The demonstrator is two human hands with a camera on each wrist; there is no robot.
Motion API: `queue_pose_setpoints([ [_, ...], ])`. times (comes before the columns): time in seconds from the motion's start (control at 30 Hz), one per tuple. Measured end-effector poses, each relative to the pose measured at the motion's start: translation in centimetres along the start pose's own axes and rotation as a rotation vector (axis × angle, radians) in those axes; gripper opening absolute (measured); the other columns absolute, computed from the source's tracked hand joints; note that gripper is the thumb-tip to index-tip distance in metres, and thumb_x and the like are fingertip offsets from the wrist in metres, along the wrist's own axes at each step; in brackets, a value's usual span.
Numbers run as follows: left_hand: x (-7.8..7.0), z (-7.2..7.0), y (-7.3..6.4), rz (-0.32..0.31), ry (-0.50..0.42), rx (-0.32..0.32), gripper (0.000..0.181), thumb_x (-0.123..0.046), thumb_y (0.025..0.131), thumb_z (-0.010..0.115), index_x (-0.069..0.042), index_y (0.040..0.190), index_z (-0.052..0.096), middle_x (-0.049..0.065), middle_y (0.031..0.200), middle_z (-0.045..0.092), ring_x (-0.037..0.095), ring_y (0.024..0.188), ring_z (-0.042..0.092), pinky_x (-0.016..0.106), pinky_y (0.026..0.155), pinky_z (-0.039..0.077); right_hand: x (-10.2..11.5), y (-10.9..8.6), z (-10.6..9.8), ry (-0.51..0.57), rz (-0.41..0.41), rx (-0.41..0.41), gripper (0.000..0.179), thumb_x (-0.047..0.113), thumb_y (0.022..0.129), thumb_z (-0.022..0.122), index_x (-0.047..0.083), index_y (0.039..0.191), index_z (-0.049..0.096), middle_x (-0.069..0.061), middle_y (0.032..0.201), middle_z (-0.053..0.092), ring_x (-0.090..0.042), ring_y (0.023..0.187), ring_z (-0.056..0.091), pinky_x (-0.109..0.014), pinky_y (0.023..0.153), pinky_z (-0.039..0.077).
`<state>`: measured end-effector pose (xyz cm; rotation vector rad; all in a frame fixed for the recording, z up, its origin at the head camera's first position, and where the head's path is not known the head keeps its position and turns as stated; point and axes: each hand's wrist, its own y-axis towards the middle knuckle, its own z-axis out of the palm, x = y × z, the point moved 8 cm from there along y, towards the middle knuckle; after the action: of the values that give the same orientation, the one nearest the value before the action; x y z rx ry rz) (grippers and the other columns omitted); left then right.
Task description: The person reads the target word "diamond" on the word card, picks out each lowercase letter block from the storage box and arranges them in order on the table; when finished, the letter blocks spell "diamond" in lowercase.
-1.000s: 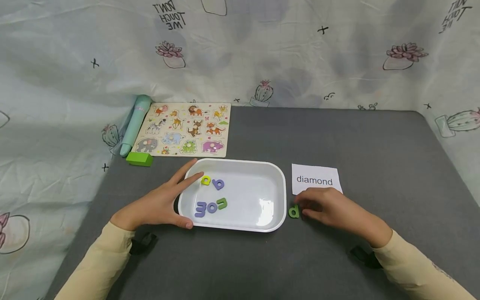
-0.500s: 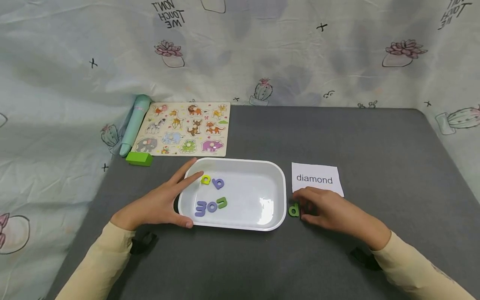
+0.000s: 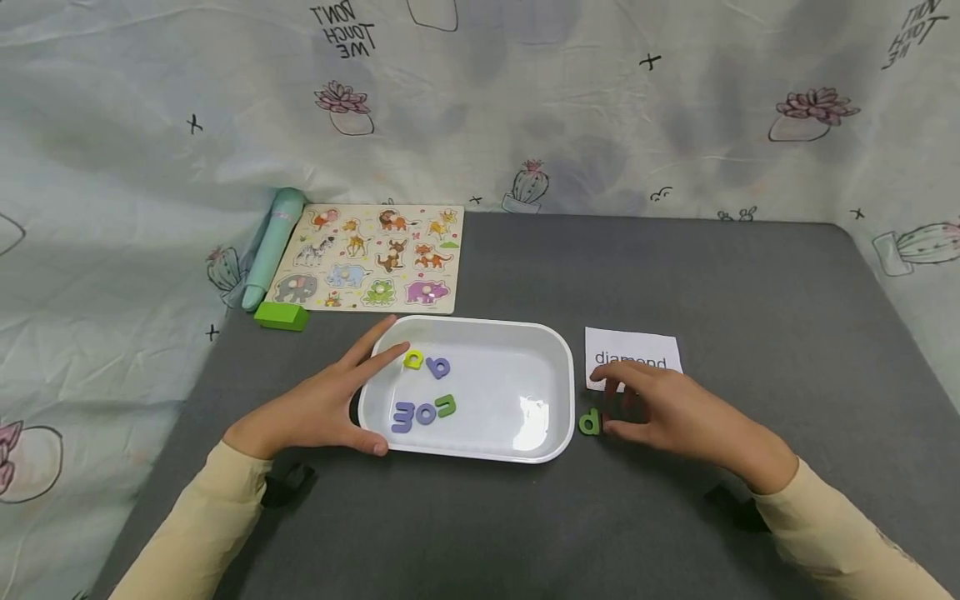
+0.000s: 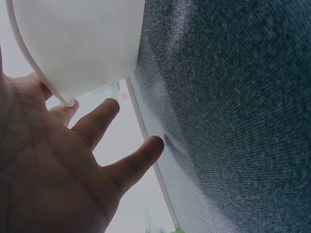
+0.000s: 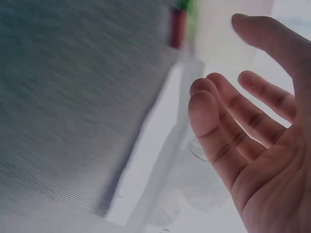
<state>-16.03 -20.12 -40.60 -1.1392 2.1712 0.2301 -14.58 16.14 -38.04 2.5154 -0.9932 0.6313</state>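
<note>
Left hand [image 3: 318, 408]: fingers spread, thumb at the near left corner of the tray, fingertips over its left rim; spans that end without wrapping round it.

Right hand [image 3: 667, 408]: fingers bent, thumb apart from the fingertips; nothing visibly held. Covers part of the near edge of the card.

White tray [image 3: 495, 379]: mid-table, lying flat. Risk: slides or tips, should the left hand press hard on the rim.

Loose letters, left half of tray: yellow letter [image 3: 419, 360] and purple letter [image 3: 432, 367] towards the far left corner; purple m [image 3: 403, 417], purple o [image 3: 417, 414] and green n [image 3: 452, 404] towards the near left corner. Risk: a jolt to the tray shifts them; the left forefinger, close by the yellow letter, could nudge it.

Green d [image 3: 596, 421]: on the grey table [image 3: 480, 533], just beside the tray's right edge, near the right thumb. Risk: a careless fingertip pushes it against the tray wall, where pinching becomes awkward.

Dark-red piece [image 5: 178, 29]: by the green d, mostly obscured; identity uncertain. Risk: caught along with the d.

Printed card, "diamond" [image 3: 633, 340]: right of the tray. Risk: thin paper, easily dragged by a passing finger.
</note>
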Motion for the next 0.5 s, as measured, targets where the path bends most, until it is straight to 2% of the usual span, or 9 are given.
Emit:
queue_pose_setpoints([
  [0.13, -0.1, 0.0, 0.0, 0.023, 0.007, -0.005, 0.124, -0.053, 0.064, 0.094, -0.020, 0.162, 0.027, -0.005, 0.169, -0.009, 0.031, 0.140, 0.031, 0.054, 0.098, 0.042, 0.9, 0.8, -2.1, 0.012, -0.018, -0.030, 0.065, 0.015, 0.075, 0.092, 0.015, 0.131, 0.058, 0.003, 0.112, 0.066, -0.011, 0.088, 0.062, -0.029, 0.068, 0.054],
  [0.23, -0.2, -0.1, 0.0, 0.037, 0.020, -0.011, 0.124, -0.054, 0.064, 0.094, -0.019, 0.162, 0.027, -0.002, 0.170, -0.008, 0.033, 0.141, 0.030, 0.057, 0.100, 0.040, 2.1, 2.1, -3.2, -0.006, -0.037, -0.013, 0.066, 0.021, 0.077, 0.092, 0.017, 0.134, 0.058, 0.006, 0.121, 0.064, -0.009, 0.095, 0.063, -0.032, 0.073, 0.055],
  [0.4, -0.1, -0.1, 0.0, 0.027, 0.032, -0.012, 0.124, -0.055, 0.064, 0.093, -0.021, 0.163, 0.026, -0.002, 0.170, -0.007, 0.036, 0.142, 0.030, 0.060, 0.101, 0.038, 4.9, 5.0, -3.4, 0.006, -0.071, 0.106, 0.066, 0.039, 0.081, 0.087, 0.023, 0.138, 0.058, 0.011, 0.134, 0.057, -0.006, 0.109, 0.060, -0.035, 0.086, 0.053],
  [0.5, 0.0, -0.1, 0.1, 0.029, 0.040, -0.013, 0.124, -0.055, 0.065, 0.093, -0.021, 0.163, 0.026, -0.001, 0.170, -0.007, 0.037, 0.142, 0.030, 0.062, 0.101, 0.037, 6.9, 7.0, -2.8, 0.059, -0.134, 0.189, 0.066, 0.044, 0.083, 0.084, 0.025, 0.140, 0.057, 0.013, 0.138, 0.055, -0.007, 0.119, 0.055, -0.036, 0.092, 0.050],
])
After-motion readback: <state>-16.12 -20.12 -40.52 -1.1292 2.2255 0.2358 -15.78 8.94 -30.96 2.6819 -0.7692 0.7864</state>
